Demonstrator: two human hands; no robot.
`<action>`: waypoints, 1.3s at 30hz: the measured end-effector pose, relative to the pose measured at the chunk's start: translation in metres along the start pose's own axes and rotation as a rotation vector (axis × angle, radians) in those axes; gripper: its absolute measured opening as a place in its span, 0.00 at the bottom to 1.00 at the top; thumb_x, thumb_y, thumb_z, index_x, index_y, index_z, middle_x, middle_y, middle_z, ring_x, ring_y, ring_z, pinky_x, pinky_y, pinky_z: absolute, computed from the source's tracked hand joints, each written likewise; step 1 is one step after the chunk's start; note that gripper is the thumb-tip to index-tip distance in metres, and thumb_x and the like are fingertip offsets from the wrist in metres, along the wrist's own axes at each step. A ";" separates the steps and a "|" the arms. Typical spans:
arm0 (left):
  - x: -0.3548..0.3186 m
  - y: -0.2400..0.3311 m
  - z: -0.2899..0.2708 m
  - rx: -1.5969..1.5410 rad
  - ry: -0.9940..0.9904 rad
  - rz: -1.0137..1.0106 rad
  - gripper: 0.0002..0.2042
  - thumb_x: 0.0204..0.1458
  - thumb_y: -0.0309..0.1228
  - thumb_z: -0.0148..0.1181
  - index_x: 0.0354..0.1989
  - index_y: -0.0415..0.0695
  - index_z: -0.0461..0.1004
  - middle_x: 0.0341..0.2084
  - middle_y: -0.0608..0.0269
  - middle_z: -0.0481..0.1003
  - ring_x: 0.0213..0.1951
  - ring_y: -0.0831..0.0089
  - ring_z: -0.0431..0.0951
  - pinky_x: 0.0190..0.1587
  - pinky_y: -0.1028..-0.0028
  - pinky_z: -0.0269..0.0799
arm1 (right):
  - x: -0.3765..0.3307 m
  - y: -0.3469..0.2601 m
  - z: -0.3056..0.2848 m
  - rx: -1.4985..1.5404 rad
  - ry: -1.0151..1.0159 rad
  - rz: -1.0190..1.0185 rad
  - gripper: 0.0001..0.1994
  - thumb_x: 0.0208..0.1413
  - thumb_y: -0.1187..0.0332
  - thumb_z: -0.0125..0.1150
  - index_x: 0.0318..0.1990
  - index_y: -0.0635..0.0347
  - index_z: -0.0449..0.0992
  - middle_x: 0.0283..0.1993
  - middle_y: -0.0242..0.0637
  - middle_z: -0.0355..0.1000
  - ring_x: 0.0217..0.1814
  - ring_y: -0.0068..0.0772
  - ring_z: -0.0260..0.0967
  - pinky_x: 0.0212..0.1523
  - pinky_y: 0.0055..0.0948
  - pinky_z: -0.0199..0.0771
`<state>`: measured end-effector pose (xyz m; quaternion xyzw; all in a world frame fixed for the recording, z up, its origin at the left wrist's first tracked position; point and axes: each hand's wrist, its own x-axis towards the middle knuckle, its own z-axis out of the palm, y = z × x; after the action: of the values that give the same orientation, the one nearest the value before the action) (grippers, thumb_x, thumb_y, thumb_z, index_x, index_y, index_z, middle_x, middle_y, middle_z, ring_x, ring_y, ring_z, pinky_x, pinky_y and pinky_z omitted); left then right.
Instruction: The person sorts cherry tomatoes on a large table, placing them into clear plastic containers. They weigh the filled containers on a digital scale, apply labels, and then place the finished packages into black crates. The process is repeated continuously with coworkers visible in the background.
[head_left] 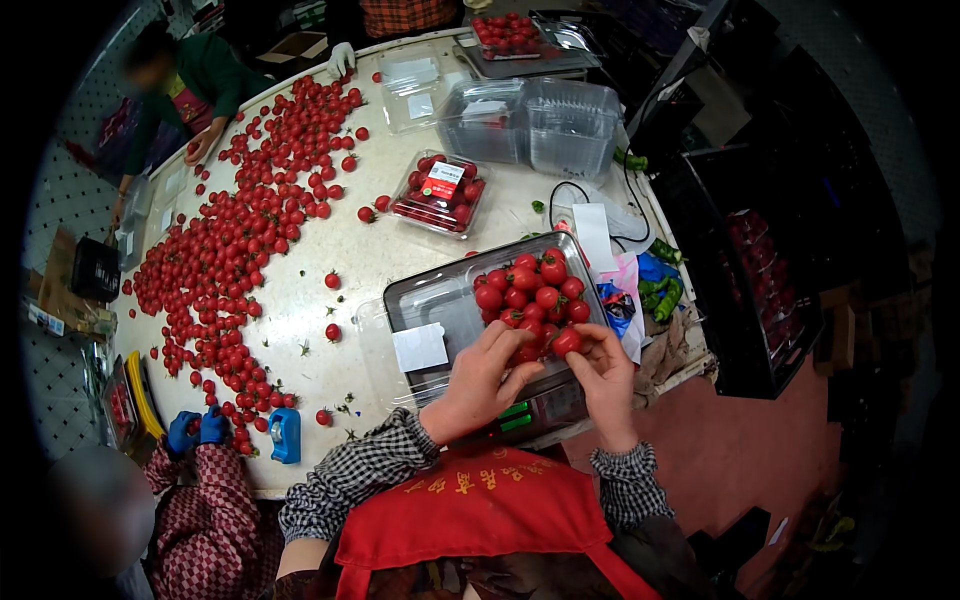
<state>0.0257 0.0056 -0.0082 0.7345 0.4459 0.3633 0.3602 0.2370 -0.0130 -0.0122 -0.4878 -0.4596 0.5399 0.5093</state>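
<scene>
Cherry tomatoes (522, 296) are heaped in a clear plastic box on a metal scale tray (432, 291) in front of me. At the box's near right corner, my right hand (606, 382) pinches one red tomato (566, 342) between thumb and fingers. My left hand (484, 376) reaches over the near left side of the heap, its fingers and thumb curled around a tomato there, partly hidden by the fingers. A white paper slip (420, 347) lies on the tray left of the box. Below my wrists a green-lit scale display (515, 415) shows in part.
Loose tomatoes (215, 255) spread across the table's left. Beyond the tray sit a closed tomato box (440, 194) and stacked clear boxes (570, 115). A blue tape dispenser (285, 436) stands near a co-worker's blue gloves (198, 430). Green peppers (660, 297) lie right. Other people work around the table.
</scene>
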 end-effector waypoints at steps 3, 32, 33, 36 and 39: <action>0.013 -0.004 0.005 0.287 0.090 0.231 0.23 0.51 0.25 0.71 0.56 0.39 0.74 0.55 0.51 0.75 0.53 0.54 0.78 0.57 0.60 0.75 | 0.014 0.008 -0.010 -0.382 0.184 -0.226 0.16 0.62 0.78 0.64 0.56 0.65 0.73 0.53 0.39 0.74 0.53 0.32 0.76 0.54 0.31 0.76; -0.002 -0.003 0.013 0.376 -0.239 0.445 0.29 0.44 0.31 0.71 0.59 0.44 0.75 0.72 0.51 0.63 0.75 0.53 0.60 0.74 0.49 0.56 | 0.121 0.006 0.005 -0.974 0.054 -0.465 0.18 0.53 0.74 0.69 0.51 0.65 0.77 0.50 0.46 0.76 0.56 0.53 0.70 0.56 0.44 0.72; -0.004 -0.004 0.013 0.369 -0.228 0.434 0.28 0.44 0.31 0.72 0.58 0.44 0.76 0.73 0.51 0.62 0.75 0.54 0.59 0.74 0.49 0.56 | 0.121 0.006 0.004 -0.944 0.072 -0.472 0.18 0.52 0.75 0.69 0.51 0.64 0.77 0.50 0.45 0.76 0.56 0.53 0.69 0.55 0.44 0.71; -0.007 -0.012 0.012 0.454 -0.211 0.471 0.26 0.45 0.31 0.71 0.56 0.43 0.77 0.71 0.50 0.64 0.74 0.54 0.61 0.74 0.49 0.57 | 0.119 -0.003 0.002 -1.198 0.085 -0.670 0.19 0.50 0.78 0.68 0.52 0.63 0.76 0.50 0.43 0.77 0.56 0.51 0.70 0.56 0.44 0.71; -0.015 -0.014 0.013 0.371 -0.194 0.533 0.24 0.47 0.31 0.71 0.54 0.43 0.77 0.69 0.50 0.67 0.73 0.54 0.63 0.73 0.49 0.59 | 0.115 -0.006 0.001 -1.132 -0.050 -0.679 0.16 0.50 0.79 0.66 0.48 0.62 0.78 0.53 0.42 0.77 0.57 0.49 0.72 0.58 0.42 0.72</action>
<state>0.0263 -0.0061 -0.0301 0.9094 0.2603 0.2858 0.1533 0.2364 0.1020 -0.0128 -0.4957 -0.8123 0.0353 0.3051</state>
